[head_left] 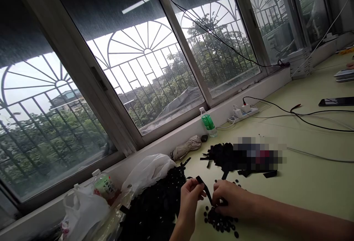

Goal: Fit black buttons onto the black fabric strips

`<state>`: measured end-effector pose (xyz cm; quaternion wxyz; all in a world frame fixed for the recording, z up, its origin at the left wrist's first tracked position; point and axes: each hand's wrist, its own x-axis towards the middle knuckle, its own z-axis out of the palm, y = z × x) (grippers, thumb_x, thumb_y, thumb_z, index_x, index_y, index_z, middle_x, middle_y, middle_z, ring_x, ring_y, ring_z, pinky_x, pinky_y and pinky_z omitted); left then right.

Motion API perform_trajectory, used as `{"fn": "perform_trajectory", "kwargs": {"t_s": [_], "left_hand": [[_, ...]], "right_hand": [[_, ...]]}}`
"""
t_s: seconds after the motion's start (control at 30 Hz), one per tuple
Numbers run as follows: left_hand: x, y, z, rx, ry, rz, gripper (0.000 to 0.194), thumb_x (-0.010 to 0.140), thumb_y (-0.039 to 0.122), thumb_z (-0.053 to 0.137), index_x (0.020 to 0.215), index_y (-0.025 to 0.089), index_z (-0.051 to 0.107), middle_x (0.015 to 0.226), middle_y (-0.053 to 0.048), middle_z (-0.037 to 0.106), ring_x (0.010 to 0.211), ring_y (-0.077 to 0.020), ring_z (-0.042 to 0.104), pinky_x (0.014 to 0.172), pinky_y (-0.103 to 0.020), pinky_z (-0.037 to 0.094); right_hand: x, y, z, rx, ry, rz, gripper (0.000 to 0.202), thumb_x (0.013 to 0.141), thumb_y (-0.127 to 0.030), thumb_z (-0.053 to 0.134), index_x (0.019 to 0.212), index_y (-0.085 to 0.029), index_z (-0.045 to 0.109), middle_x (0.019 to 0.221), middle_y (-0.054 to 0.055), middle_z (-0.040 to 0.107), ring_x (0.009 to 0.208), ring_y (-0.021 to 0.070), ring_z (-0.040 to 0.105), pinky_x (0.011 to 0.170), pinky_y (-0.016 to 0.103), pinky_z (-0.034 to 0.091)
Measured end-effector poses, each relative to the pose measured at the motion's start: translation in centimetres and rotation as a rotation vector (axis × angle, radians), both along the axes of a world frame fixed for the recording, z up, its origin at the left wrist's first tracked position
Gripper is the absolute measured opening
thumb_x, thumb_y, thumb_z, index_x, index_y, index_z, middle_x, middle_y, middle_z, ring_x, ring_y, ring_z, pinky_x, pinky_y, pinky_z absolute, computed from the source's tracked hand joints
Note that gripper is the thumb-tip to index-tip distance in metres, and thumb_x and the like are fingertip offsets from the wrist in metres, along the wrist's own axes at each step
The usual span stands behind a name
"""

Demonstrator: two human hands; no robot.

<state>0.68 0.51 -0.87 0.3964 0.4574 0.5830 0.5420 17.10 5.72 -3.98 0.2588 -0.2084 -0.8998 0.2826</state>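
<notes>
My left hand (190,196) pinches the upper end of a short black strap (204,188) just above the pale green table (309,182). My right hand (231,200) grips the strap's lower end, its fingers closed and resting over a small heap of black buttons (221,223). To the left of my left hand lies a big pile of black straps (157,206). A second heap of black straps (224,156) sits farther back on the table, beside a blurred patch.
White plastic bags (85,208) and a drink bottle (104,186) stand at the left by the window sill. Farther back are a green-labelled bottle (208,122), a folded umbrella (186,147), a power strip (243,112) with black cables (304,117), and a phone (336,101).
</notes>
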Motion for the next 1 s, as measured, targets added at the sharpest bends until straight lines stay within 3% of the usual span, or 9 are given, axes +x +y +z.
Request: {"fn": "perform_trajectory", "kwargs": {"t_s": [0.3, 0.73, 1.0], "left_hand": [[0.05, 0.25, -0.06, 0.009, -0.064, -0.022, 0.021, 0.065, 0.025, 0.069, 0.062, 0.016, 0.051, 0.056, 0.002, 0.051, 0.054, -0.0111, 0.051, 0.053, -0.022, 0.037], [0.21, -0.20, 0.50, 0.065, -0.237, -0.126, 0.021, 0.065, 0.025, 0.073, 0.065, 0.014, 0.056, 0.060, 0.001, 0.053, 0.053, -0.0089, 0.048, 0.056, -0.022, 0.040], [0.67, -0.43, 0.70, 0.057, -0.227, -0.194, 0.018, 0.067, 0.023, 0.071, 0.065, 0.014, 0.056, 0.059, 0.001, 0.052, 0.053, -0.0088, 0.047, 0.056, -0.022, 0.038]], "right_hand": [[-0.17, 0.24, -0.30, 0.028, -0.037, -0.019, 0.016, 0.073, -0.017, 0.058, 0.080, -0.021, 0.072, 0.081, 0.005, 0.064, 0.080, 0.0174, 0.057, 0.068, 0.023, 0.041], [-0.20, 0.24, 0.28, 0.008, 0.096, -0.071, 0.017, 0.072, -0.007, 0.049, 0.070, -0.016, 0.064, 0.074, 0.004, 0.059, 0.064, 0.0122, 0.053, 0.059, 0.021, 0.041], [-0.17, 0.30, 0.54, -0.009, 0.138, -0.093, 0.017, 0.071, -0.006, 0.048, 0.066, -0.016, 0.061, 0.072, 0.002, 0.057, 0.061, 0.0111, 0.050, 0.057, 0.021, 0.039]]}}
